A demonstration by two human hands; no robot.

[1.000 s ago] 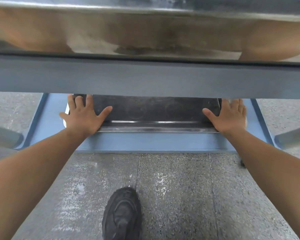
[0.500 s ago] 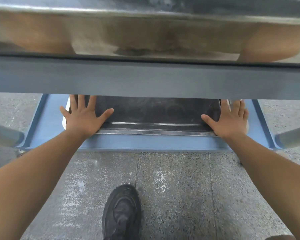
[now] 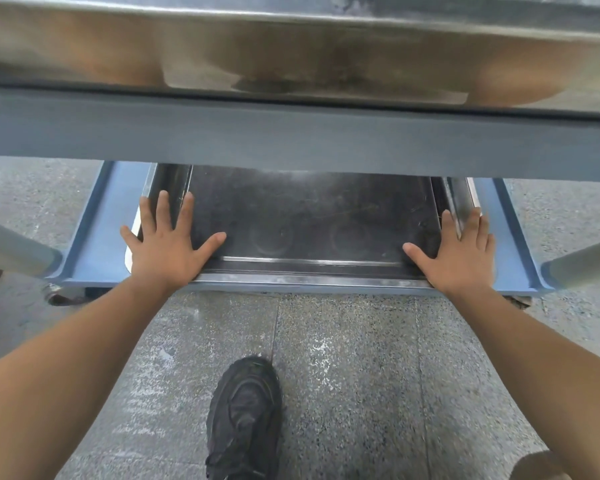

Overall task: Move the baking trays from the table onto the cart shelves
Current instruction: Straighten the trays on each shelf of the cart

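Blue cart shelf point(image 3: 104, 237) (unlabelled): dark baking tray point(image 3: 309, 216).

Soft, even daylight — sharp centre, wide-angle bending at the edges.

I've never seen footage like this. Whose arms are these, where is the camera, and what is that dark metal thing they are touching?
There is no machine here: a person wears a camera on the head, looking down, so you see their own arms. The dark metal thing is a baking tray lying on the blue bottom shelf of a wheeled cart. The left hand and right hand lie flat and open on the tray's near corners; neither grips anything. The grey band across the top is the edge of a higher shelf, with another shiny tray on it. Below is a speckled floor and the person's black shoe.
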